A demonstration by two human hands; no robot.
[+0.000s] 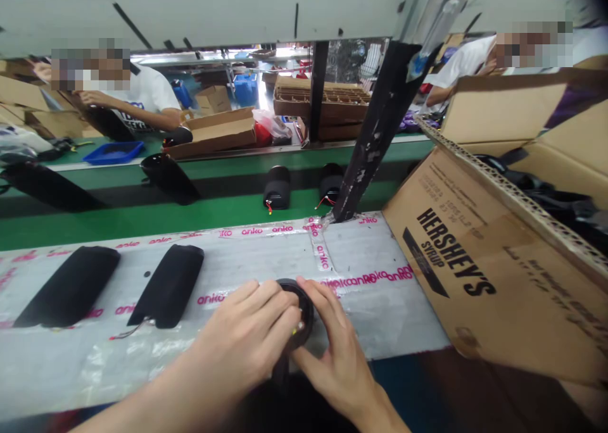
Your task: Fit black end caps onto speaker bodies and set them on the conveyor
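Bracing a round black piece (308, 313) at the near edge of the counter (361, 249)

A left hand (251, 328) and a right hand (335, 351) close in on the piece from opposite sides, its open end tilted up toward the wearer, apparently so the small white and yellow parts inside can be seen. The left wrist comes in low across the counter, knuckles up, fingers bunched and bent over the opening; their tips are hidden, so what they pinch cannot be told. The right hand curves about the far side, its fingers long and close together along the rim with the thumb opposed on the near side, seemingly a brace against turning. Whether the piece touches the counter is unclear.

Left of the hands, two flat black cases (168, 284) lie side by side, well apart from each other, likely spaced for easy reach; thin wires (130, 333) trail from the nearer end of one. Pink-lettered tape (282, 229) seems to hold down the counter's covering. At right, an open cardboard box (527, 294) of dark items leans in close, perhaps for handy access.

Beyond, a green belt (232, 210) carries two short black units (276, 186), wires toward the wearer, left of a dark post (375, 135). Farther off, a blue tray (114, 153) sits before a co-worker in a white shirt (154, 94).
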